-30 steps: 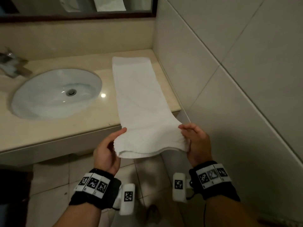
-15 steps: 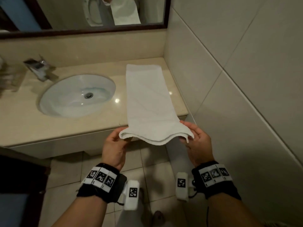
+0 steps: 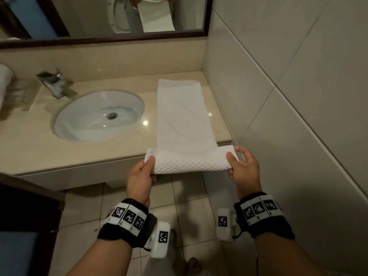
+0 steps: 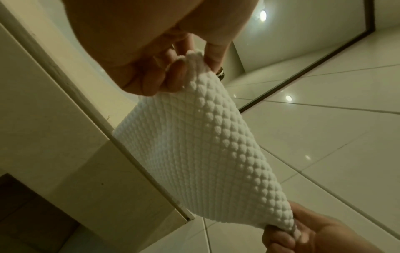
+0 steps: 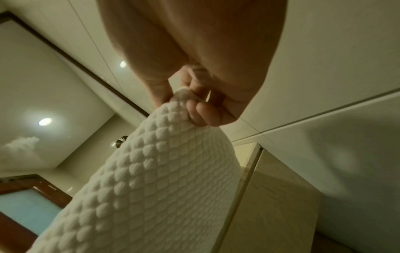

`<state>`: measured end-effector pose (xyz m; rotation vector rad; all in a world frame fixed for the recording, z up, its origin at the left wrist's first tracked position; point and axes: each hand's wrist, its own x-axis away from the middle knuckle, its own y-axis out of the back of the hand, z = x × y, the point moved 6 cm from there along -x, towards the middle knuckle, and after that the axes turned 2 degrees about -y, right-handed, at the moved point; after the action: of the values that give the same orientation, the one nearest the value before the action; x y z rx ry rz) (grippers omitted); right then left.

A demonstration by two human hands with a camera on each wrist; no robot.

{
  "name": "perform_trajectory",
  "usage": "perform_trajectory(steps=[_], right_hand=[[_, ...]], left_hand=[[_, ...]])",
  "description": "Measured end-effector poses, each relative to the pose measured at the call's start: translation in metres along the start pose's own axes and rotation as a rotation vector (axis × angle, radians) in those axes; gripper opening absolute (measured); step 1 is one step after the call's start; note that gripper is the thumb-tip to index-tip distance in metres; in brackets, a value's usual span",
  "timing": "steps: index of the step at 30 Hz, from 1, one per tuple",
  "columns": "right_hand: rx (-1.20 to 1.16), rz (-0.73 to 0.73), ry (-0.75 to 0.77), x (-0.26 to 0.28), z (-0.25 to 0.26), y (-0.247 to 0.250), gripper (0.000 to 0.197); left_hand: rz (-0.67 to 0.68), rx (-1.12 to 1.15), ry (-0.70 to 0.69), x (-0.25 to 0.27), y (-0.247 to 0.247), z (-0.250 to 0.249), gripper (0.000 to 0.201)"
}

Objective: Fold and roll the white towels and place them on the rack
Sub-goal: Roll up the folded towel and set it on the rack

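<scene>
both hands [image 3: 139,182] [image 3: 246,172] pinching towel [image 3: 183,120] end

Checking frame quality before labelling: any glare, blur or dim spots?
Head view: sharp, specular dots on the counter, wide-angle bending of wall lines. Left wrist view: dim, greenish; towel weave crisp, left hand soft. Right wrist view: right hand blurred, lamp glare on the tiles.

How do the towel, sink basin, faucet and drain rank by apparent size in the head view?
1. Sink basin and white towel: look about alike, so not ranked; the towel's rolled end is nearer the camera.
2. Faucet.
3. Drain.
</scene>
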<state>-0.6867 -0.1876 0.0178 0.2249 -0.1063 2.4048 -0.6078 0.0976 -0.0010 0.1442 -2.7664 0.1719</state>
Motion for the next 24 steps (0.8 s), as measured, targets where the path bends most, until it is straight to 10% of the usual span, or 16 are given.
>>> perform_trajectory(steps=[9, 15, 20, 24], right_hand=[[0.061, 0.073, -0.030, -0.006, -0.005, -0.007, 0.045], [0.150, 0.221, -0.004, 0.002, 0.003, -0.015, 0.046], [0.348, 0.124, 0.112, 0.000, 0.000, -0.015, 0.037], [0.539, 0.123, 0.173, -0.004, -0.003, -0.020, 0.019]], left_hand=[[0.005, -0.070, -0.123, -0.010, 0.000, -0.015, 0.027], [0.122, 0.136, 0.040, -0.014, -0.007, -0.016, 0.025], [0.219, -0.199, -0.122, -0.016, -0.007, -0.019, 0.051], [0.106, -0.599, -0.303, -0.022, -0.002, -0.029, 0.029]])
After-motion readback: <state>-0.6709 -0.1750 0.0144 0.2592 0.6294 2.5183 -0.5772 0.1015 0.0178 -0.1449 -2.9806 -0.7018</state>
